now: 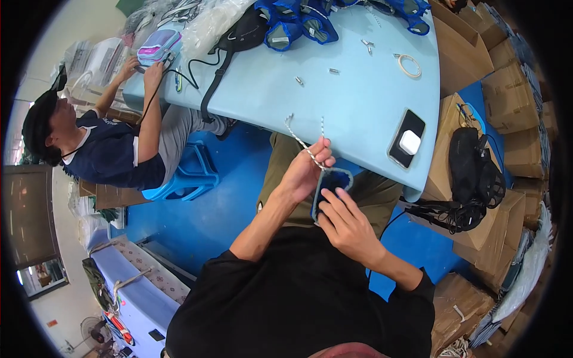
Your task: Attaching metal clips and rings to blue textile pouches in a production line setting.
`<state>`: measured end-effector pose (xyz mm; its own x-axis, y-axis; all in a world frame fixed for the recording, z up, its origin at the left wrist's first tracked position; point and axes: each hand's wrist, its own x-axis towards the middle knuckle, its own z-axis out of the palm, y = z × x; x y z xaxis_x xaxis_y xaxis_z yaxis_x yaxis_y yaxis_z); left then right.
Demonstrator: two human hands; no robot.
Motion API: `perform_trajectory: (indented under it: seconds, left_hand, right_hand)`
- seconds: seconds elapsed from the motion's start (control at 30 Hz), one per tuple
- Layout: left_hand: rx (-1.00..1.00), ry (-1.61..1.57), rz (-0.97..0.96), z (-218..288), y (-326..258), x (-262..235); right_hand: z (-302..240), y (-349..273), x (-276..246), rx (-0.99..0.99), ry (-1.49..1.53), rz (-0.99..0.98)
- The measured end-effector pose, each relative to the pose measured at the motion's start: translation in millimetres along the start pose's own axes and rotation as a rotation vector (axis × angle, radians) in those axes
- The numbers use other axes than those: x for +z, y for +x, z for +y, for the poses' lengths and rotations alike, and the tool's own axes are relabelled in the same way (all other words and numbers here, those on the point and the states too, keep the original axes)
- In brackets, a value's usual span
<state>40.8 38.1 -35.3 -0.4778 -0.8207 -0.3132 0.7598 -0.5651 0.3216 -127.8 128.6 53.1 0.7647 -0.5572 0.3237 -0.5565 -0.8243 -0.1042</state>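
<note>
Left hand [302, 172] closed, fingertips pinching cord [296, 136], likely steadying pouch [341, 178] attached. Pouch over lap [279, 173], just off table [256, 89] edge, probably for close view. Right hand [348, 224] slightly spread across pouch, perhaps bracing it; thumb hidden, cannot tell whether gripping.

Surface [358, 98]: pale blue, and busy along the far edge!
Far edge: blue pouches [283, 37] heaped up, black bag [248, 31] just beside them, then clear plastic [209, 27].
Middle: small silvery pieces [334, 71], scattered about.
Right: a tan ring [409, 76] and, nearer, a dark phone [412, 122].
</note>
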Motion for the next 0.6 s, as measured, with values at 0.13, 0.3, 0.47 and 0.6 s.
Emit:
perform_trajectory:
  seconds: [0.13,0.3,0.47,0.6]
  left_hand:
    - [0.094,-0.147,0.048,6.6,10.7,-28.2]
    - [0.468,0.088,0.276,17.6,7.6,-30.5]
    - [0.457,0.015,0.301,35.7,8.1,-32.6]
    - [0.475,-0.114,0.271,64.8,15.9,-51.4]
  right_hand:
    - [-2.8,-9.2,12.3,0.051,0.146,-0.097]
    - [-10.2,-11.9,13.3,0.113,0.174,0.035]
    - [-13.6,-21.2,6.4,0.148,0.216,0.146]
    - [-24.1,-35.0,-1.9,0.116,0.305,0.197]
